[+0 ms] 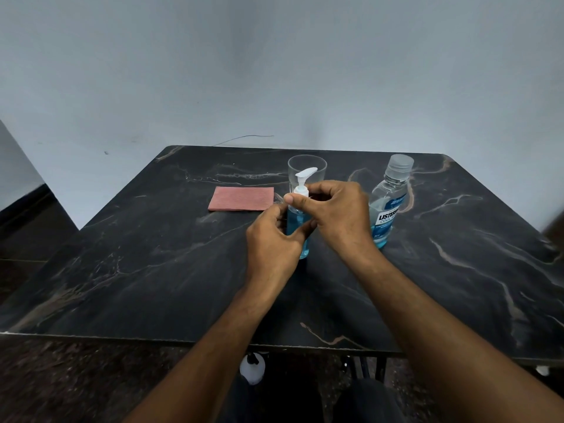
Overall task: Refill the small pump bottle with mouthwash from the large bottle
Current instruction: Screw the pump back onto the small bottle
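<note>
Glass (306,167) behind, large bottle (387,203) right; table (137,270) bare at left.

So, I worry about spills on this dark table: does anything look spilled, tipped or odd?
Nothing stands out. The pump bottle and large bottle stand upright, the cloth lies flat, and no puddle shows on the table.

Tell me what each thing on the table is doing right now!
Small pump bottle: upright, pump on, blue liquid inside.
Left hand: holding the bottle's body.
Right hand: fingers around the pump collar.
Large bottle: upright, capped, partly full.
Glass: upright, looks empty.
Pink cloth: lying flat.
</note>
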